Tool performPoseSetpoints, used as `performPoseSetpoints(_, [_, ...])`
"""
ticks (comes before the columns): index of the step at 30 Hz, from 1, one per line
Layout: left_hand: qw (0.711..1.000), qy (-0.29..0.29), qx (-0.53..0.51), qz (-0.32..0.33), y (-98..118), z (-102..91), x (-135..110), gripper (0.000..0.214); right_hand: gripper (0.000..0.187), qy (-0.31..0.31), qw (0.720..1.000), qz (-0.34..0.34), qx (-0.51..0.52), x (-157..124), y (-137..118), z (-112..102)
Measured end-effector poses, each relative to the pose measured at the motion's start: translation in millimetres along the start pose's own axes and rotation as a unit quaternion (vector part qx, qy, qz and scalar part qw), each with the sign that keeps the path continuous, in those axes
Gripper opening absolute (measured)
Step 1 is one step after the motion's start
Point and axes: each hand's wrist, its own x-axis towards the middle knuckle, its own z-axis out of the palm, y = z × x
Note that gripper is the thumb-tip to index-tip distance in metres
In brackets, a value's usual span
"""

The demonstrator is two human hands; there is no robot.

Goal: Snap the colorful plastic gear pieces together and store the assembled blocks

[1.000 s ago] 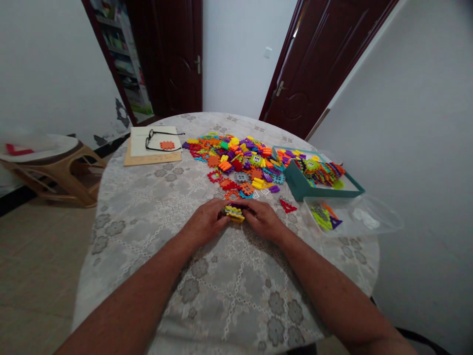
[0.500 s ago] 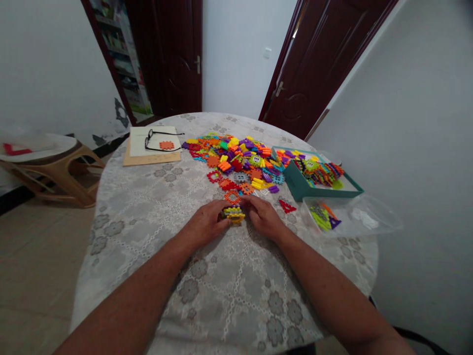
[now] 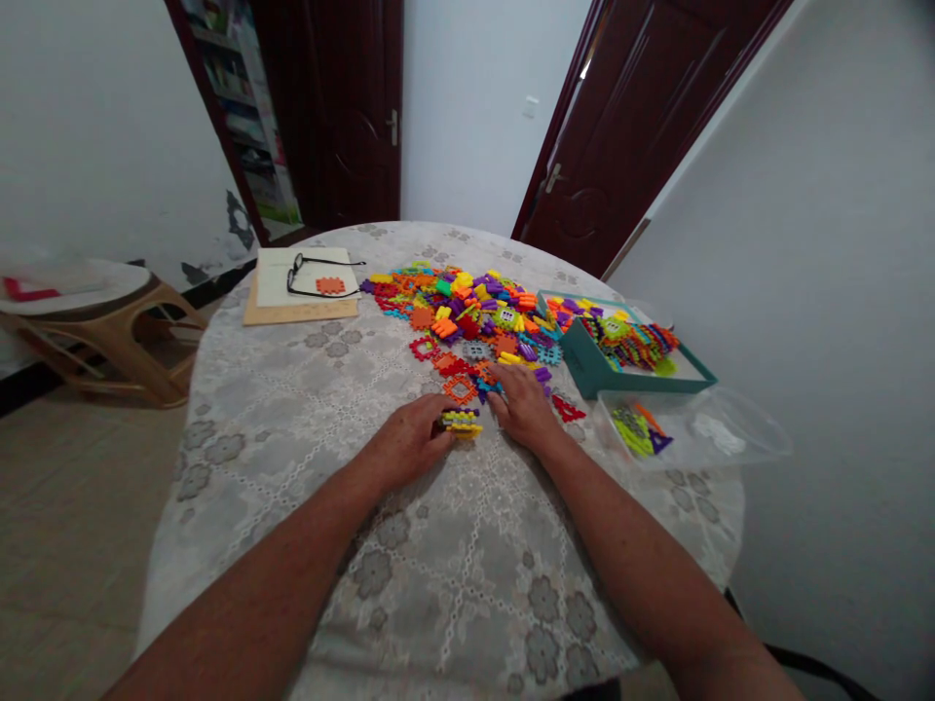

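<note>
A small stack of joined plastic pieces, mostly yellow point(image 3: 460, 423), rests on the lace tablecloth point(image 3: 453, 574) at the middle of the round table. My left hand point(image 3: 409, 438) is closed on its left end. My right hand point(image 3: 520, 401) has left the stack and lies just beyond it, fingers stretched forward over the near edge of a big heap of coloured interlocking pieces point(image 3: 467, 316). An orange square piece point(image 3: 460, 388) lies right by its fingertips.
A teal box point(image 3: 593, 368) with more pieces stands to the right, a clear plastic lid point(image 3: 701, 433) in front of it. A red triangle piece point(image 3: 567, 408) lies beside my right wrist. Glasses point(image 3: 311, 275) on papers sit far left. A wooden stool point(image 3: 109, 331) stands off the table.
My right hand let go of the yellow stack and moved forward and right to the heap's edge. My left hand kept hold of the stack.
</note>
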Motion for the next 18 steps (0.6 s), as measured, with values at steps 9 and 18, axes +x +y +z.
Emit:
performPoseSetpoints(9, [1.0, -0.017, 0.018, 0.0, 2.4, -3.4, 0.0, 0.032, 0.016, 0.029, 0.995, 0.071, -0.057, -2.2, -2.2, -11.5])
performPoseSetpoints(18, [1.0, 0.002, 0.004, 0.0, 1.8, -1.8, 0.4, 0.047, 0.013, 0.052, 0.985, 0.059, 0.152, -6.7, -33.2, -30.2])
